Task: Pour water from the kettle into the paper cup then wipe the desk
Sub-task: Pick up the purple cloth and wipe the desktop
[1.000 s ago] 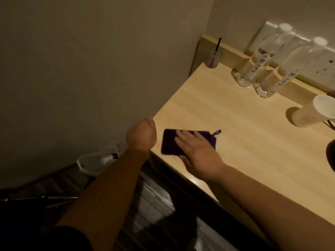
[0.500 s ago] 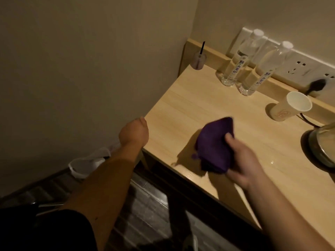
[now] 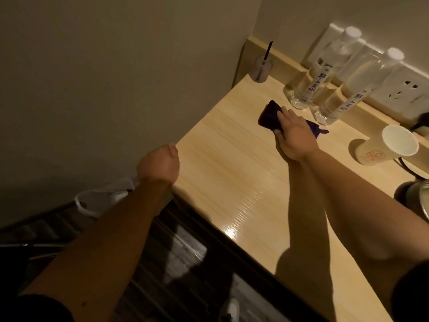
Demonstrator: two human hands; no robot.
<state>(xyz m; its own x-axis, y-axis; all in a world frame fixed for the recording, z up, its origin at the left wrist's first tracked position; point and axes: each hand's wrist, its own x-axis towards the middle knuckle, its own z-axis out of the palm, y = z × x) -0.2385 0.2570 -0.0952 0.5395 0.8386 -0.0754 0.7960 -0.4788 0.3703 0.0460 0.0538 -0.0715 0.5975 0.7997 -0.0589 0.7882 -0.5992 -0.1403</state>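
Right hand (image 3: 293,133) lies flat, palm down, fingers extended, pressing a dark purple cloth (image 3: 269,115) against the desk (image 3: 232,173); it pins the cloth rather than pinching it. Cloth protrudes past the fingertips toward the wall and again on the far side of the hand, where a small loop sticks out. Cloth sits toward the back of the desk, just beside the nearer of two clear water bottles (image 3: 308,82).

Left hand (image 3: 160,165) is curled into a loose fist at the desk's left front corner, holding nothing visible; whether it touches the edge cannot be told.

Paper cup (image 3: 386,147) stands upright on the desk to the right of the cloth, apart from it, open mouth showing, a red stamp on its side. Contents cannot be seen. Kettle (image 3: 420,198) is cut off at the right edge; only part of its metallic body shows, near the cup.

Second water bottle (image 3: 352,94) stands next to the first, both with white caps, against the raised back ledge. A small holder with a dark stick (image 3: 262,68) sits in the back left corner. A wall socket panel (image 3: 404,89) is mounted behind the bottles. Desk surface shows a glossy sheen near the front edge.
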